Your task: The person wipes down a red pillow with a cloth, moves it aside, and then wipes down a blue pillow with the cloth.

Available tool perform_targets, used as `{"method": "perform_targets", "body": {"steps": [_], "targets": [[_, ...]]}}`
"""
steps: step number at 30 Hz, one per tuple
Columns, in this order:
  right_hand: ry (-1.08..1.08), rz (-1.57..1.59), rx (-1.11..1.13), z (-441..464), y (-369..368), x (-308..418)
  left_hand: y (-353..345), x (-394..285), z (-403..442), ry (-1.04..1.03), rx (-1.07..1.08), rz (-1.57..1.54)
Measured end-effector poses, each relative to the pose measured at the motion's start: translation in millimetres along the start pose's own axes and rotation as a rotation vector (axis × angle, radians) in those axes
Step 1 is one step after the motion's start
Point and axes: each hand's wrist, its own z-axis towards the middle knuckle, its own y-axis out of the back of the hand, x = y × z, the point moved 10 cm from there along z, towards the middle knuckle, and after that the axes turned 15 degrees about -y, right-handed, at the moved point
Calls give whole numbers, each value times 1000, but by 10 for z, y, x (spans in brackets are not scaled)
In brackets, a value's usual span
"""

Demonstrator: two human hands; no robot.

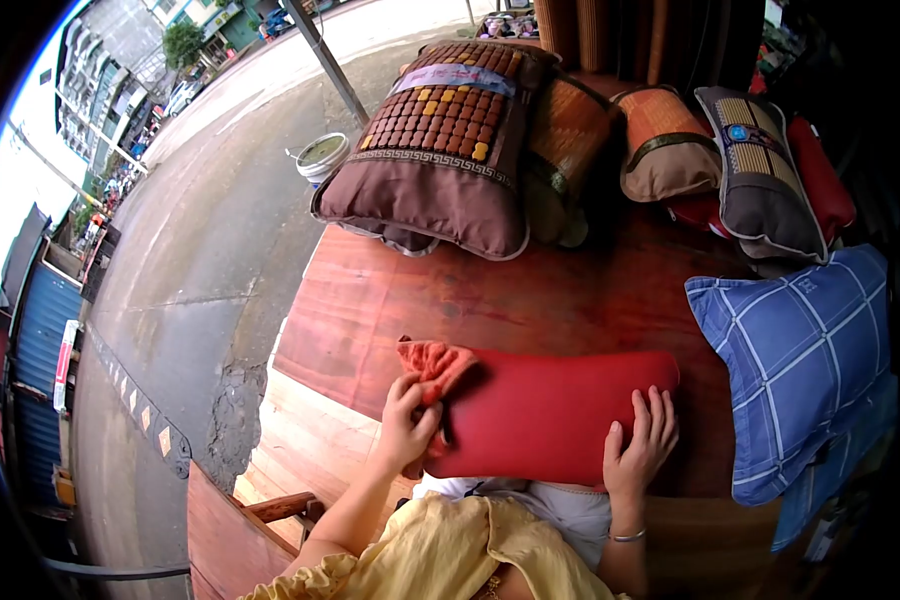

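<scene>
A smooth red cushion (560,415) lies crosswise on the reddish wooden surface (450,290), right in front of my body. My left hand (410,415) is closed on a bunched orange-red cloth (438,365) at the cushion's left end. The cloth overlaps the cushion's upper left corner and hangs down along its left edge. Resting flat on the cushion's right end, my right hand (642,440) has its fingers extended and a little apart, with a bracelet on the wrist.
A beaded brown cushion (420,190) lies at the back, with orange-and-brown cushions (670,150) and a grey one (770,180) farther right. A blue checked pillow (800,370) is at the right. Beyond the left edge are a white bucket (322,158) and the road (190,270).
</scene>
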Motion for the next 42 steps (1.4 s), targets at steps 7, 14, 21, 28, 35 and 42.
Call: {"method": "perform_targets", "body": {"steps": [7,14,21,28,35,42], "targets": [[13,-17,-4,23,-7,21,-515,-1340,152,-579,319,350],[-20,-1,15,32,-51,-96,-1409,-1847,104,-852,586,206],[-15,18,23,45,-24,-26,-555,-1057,458,-521,327,181],[-2,-5,8,52,0,12,-137,-512,338,-269,66,245],[-24,0,27,60,-13,-13,-1124,-1648,103,-746,451,243],[-28,35,22,67,2,-16,-1121,-1620,213,-740,461,71]]}}
